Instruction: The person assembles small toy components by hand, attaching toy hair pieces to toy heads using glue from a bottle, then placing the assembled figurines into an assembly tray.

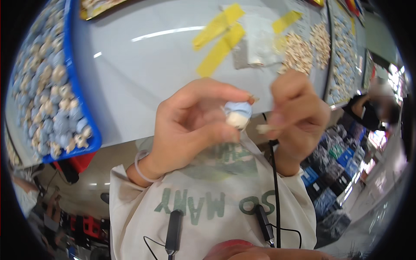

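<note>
My left hand pinches a small round piece, pale blue on top and cream below, between thumb and fingertips. It looks like the head of a little toy figure, held just off the table's near edge. Close on its right, my right hand is closed, its fingers bent and slightly smeared by motion. A tiny cream piece sticks out from its thumb and fingertip, apart from the blue and cream piece. The exact shape of that tiny part is too blurred to tell.
At the left stands a blue tray full of similar pieces. Small cream parts lie heaped on the grey table, beside yellow tape strips and a clear plastic bag. Another tray and a person are at right.
</note>
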{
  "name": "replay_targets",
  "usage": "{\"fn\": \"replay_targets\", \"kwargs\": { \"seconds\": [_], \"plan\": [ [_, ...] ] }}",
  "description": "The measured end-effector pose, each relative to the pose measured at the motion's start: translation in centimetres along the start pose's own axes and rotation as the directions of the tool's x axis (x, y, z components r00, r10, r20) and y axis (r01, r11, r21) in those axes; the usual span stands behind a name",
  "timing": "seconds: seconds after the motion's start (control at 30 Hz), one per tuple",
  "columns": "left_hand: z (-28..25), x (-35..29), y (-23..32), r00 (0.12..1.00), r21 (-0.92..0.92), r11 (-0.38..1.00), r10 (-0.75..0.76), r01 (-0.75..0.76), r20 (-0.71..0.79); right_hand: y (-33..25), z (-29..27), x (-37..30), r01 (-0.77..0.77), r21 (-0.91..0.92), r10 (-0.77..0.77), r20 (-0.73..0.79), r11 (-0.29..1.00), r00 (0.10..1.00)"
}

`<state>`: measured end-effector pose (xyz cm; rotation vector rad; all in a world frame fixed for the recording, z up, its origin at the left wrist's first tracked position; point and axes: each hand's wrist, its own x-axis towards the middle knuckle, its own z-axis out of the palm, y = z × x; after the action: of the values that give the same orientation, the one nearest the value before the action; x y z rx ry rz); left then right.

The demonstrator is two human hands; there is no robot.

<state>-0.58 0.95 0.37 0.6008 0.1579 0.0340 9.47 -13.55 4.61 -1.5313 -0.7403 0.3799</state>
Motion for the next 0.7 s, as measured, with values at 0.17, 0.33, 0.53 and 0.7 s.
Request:
{"fn": "replay_targets", "kwargs": {
  "seconds": [0.17,0.33,0.53,0.7],
  "plan": [
    [-1.5,0.8,2.7,0.928,0.96,0.202,0.354,-0.194,0.113,0.0,-0.5,-0.7,0.0,0.094,0.017,-0.177,0.996,0.984],
    [-0.5,-0.5,4.3,0.9,0.991,-0.126,0.426,-0.049,0.099,0.1,-0.2,-0.8,-0.065,0.098,0.079,-0.149,0.993,0.986],
    [-4.8,-1.6,12.0,0.738,0.869,-0.487,0.619,0.09,0.27,-0.4,-0.6,-0.8,-0.055,0.041,0.061,-0.149,0.998,0.987],
    [-4.1,-2.1,12.3,0.782,0.917,-0.354,0.618,0.184,0.082,-0.3,-0.8,-1.0,-0.068,0.024,0.071,-0.155,0.997,0.985]
  ]
}}
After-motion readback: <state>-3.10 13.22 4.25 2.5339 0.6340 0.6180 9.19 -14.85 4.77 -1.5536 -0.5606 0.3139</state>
